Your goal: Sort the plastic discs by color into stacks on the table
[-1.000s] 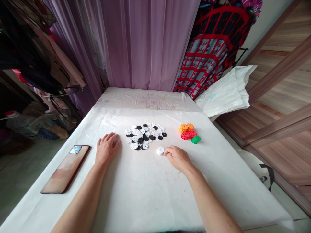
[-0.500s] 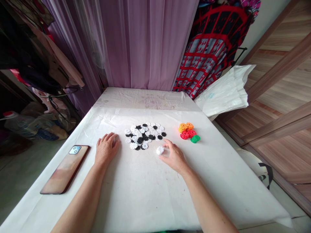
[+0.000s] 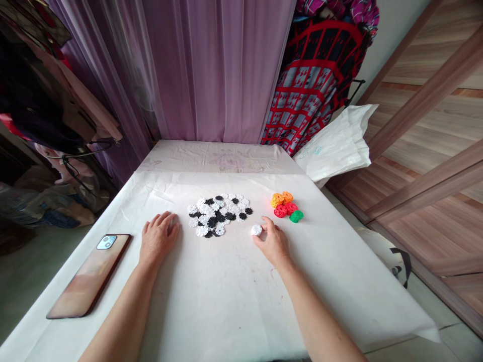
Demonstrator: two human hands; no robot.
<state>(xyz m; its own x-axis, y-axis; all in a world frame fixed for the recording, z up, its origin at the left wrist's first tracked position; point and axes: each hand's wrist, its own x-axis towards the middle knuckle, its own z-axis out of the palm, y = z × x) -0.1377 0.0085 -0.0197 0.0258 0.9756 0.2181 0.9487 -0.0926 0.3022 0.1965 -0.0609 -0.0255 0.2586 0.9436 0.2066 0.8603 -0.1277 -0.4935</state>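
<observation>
My right hand (image 3: 272, 242) has its thumb and fingers around a small stack of white notched discs (image 3: 256, 230) on the table. The stack is near the right end of a loose pile of black and white notched plastic discs (image 3: 220, 215). My left hand (image 3: 159, 236) rests palm down left of the pile, fingers spread and nothing visible in it. Right of the pile lie orange discs (image 3: 281, 198), red discs (image 3: 286, 209) and a green piece (image 3: 296, 216), close together.
A phone (image 3: 90, 276) lies face down at the table's left side. The table (image 3: 222, 301) has a white cover. Beyond its right edge stands a white bag (image 3: 339, 141). A purple curtain (image 3: 215, 70) hangs behind, and clothes (image 3: 64, 75) hang at the left.
The white stack has moved right, away from the pile, together with my right hand, whose fingers sit closer around it. My left hand stays beside the pile. The whole view has shifted slightly.
</observation>
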